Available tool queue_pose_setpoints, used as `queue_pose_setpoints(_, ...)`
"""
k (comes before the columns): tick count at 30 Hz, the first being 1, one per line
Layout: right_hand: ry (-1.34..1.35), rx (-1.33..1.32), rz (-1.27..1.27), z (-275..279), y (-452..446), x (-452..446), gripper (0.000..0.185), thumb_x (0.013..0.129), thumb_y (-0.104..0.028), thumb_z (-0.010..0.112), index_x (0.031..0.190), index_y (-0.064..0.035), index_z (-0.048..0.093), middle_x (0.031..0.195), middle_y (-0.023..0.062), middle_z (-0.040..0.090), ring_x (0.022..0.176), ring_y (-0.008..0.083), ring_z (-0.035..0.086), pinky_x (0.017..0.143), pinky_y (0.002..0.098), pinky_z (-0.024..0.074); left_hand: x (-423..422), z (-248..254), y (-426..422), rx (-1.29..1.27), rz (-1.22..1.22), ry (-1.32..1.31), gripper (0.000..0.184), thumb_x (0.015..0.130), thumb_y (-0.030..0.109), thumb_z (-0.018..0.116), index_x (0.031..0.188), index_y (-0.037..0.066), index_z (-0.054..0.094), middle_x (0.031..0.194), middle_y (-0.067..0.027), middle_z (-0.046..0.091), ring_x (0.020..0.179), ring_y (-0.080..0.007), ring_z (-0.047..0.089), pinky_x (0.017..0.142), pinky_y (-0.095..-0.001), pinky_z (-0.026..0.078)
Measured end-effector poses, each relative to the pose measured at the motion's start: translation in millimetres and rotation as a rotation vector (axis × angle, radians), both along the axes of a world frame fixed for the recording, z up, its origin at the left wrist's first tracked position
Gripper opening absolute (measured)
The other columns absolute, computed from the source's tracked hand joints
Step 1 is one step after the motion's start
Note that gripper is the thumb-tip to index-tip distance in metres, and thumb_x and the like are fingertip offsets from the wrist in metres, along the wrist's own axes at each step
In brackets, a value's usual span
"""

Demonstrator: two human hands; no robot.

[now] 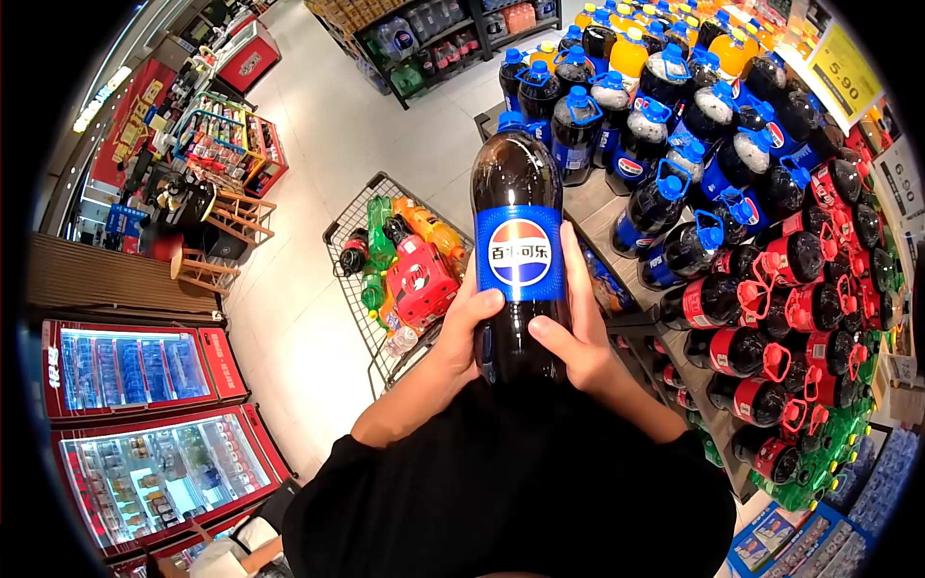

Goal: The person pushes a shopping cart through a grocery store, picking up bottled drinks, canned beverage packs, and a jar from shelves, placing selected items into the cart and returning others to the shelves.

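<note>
A large cola bottle (520, 183) with dark contents, a blue cap and a blue label is held upright in front of my chest. My left hand (469, 313) wraps its left side, the thumb lying across the front below the label. On the opposite side my right hand (578, 332) grips the bottle, its thumb also on the front. Just left of my hands stands a wire shopping cart (352, 318). Inside it are green bottles (382, 231), orange drink bottles (429, 226) and a red pack (419, 284).
Blue-capped cola bottles (631, 144) crowd a display at the right, with red-labelled bottles (742, 352) nearer me. Glass-front coolers (164, 472) line the lower left, where another person (236, 559) is partly visible. Wooden stools (236, 217) and dark shelves (434, 48) stand farther back.
</note>
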State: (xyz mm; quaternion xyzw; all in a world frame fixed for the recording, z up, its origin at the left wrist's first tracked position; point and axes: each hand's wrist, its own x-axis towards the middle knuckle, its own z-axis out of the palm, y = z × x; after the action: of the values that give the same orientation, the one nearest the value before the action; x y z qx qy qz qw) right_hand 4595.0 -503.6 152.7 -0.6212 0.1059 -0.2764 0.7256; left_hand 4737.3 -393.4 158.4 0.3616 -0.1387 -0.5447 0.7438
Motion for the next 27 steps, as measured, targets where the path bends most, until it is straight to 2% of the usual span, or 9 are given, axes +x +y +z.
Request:
queue_pose_setpoints(6,0.045,-0.012,0.015,-20.6,7.8,0.7,0.102,0.096,-0.013,0.073,0.171,0.0057,0.007,0.179,0.0286,0.006,0.168,0.0380,0.005,0.134,0.0480,0.0088,6.2,-10.3,-0.9,-0.007,0.002,-0.047,0.096,0.090,0.033,0.076,0.167,0.005,0.026,0.153,-0.0198,0.054,0.137,-0.0315,0.060,0.115,-0.0472,0.053)
queue_pose_setpoints(12,-0.121,0.207,0.045,-25.3,8.3,7.9,0.100,0.096,-0.005,0.067,0.171,0.0064,0.001,0.177,0.0234,0.019,0.164,0.0336,0.024,0.133,0.0463,0.0203,13.6,-34.2,16.0,-0.005,0.009,-0.018,0.105,0.083,0.025,0.081,0.169,0.007,0.023,0.155,-0.0167,0.052,0.139,-0.0281,0.058,0.117,-0.0418,0.050)
queue_pose_setpoints(15,-0.067,0.573,-0.048,-12.3,-14.1,39.2,0.080,0.109,-0.039,0.050,0.171,-0.0001,0.017,0.169,0.0227,0.039,0.154,0.0303,0.044,0.129,0.0458,0.0341,12.0,-36.7,14.6,-0.148,-0.213,0.331,0.109,0.081,0.044,0.086,0.163,-0.003,0.032,0.158,-0.0253,0.049,0.134,-0.0343,0.064,0.106,-0.0475,0.059)
queue_pose_setpoints(16,-0.436,0.834,0.412,-53.2,-38.6,49.3,0.078,0.111,-0.048,0.043,0.170,-0.0014,0.023,0.165,0.0240,0.044,0.144,0.0301,0.053,0.118,0.0448,0.0457,9.8,-35.3,14.1,-0.202,-0.322,0.476,0.113,0.080,0.051,0.088,0.161,-0.006,0.035,0.160,-0.0283,0.048,0.133,-0.0365,0.065,0.103,-0.0503,0.061)
queue_pose_setpoints(18,-0.127,0.746,0.263,-59.0,-51.1,43.3,0.087,0.108,-0.069,0.042,0.165,-0.0028,0.036,0.157,0.0294,0.053,0.124,0.0336,0.071,0.079,0.0371,0.0676,3.8,-46.6,12.9,-0.340,-0.404,0.675,0.115,0.089,0.064,0.079,0.165,-0.005,0.027,0.160,-0.0310,0.045,0.132,-0.0423,0.063,0.100,-0.0591,0.059)
queue_pose_setpoints(19,-0.235,0.967,0.183,-70.3,-45.3,65.0,0.097,0.101,-0.074,0.052,0.164,-0.0023,0.038,0.156,0.0307,0.053,0.128,0.0381,0.068,0.081,0.0397,0.0679,0.1,-45.8,14.4,-0.394,-0.427,0.743,0.109,0.096,0.065,0.072,0.165,-0.004,0.025,0.158,-0.0314,0.047,0.128,-0.0433,0.064,0.097,-0.0591,0.059)
queue_pose_setpoints(22,-0.389,0.943,0.430,-83.0,-56.5,70.6,0.096,0.097,-0.070,0.064,0.162,-0.0033,0.043,0.156,0.0275,0.055,0.139,0.0406,0.060,0.111,0.0569,0.0539,-3.5,-49.8,19.9,-0.293,-0.386,0.661,0.107,0.098,0.071,0.064,0.165,-0.004,0.027,0.153,-0.0317,0.050,0.127,-0.0440,0.064,0.092,-0.0573,0.060)
queue_pose_setpoints(25,-0.237,0.786,0.167,-49.9,-52.6,56.8,0.088,0.100,-0.065,0.064,0.160,-0.0042,0.046,0.155,0.0227,0.058,0.135,0.0353,0.063,0.111,0.0512,0.0547,-6.4,-37.6,22.2,-0.154,-0.381,0.623,0.087,0.105,0.067,0.052,0.156,-0.003,0.043,0.135,-0.0285,0.065,0.110,-0.0432,0.071,0.078,-0.0555,0.063)
queue_pose_setpoints(27,-0.206,0.805,0.093,-33.2,-57.2,44.7,0.059,0.103,-0.040,0.071,0.147,-0.0039,0.057,0.137,0.0120,0.069,0.124,0.0235,0.066,0.109,0.0435,0.0522,-6.7,-42.8,24.6,-0.023,-0.364,0.531,0.077,0.109,0.062,0.045,0.152,-0.002,0.048,0.130,-0.0263,0.068,0.106,-0.0426,0.073,0.076,-0.0547,0.063)
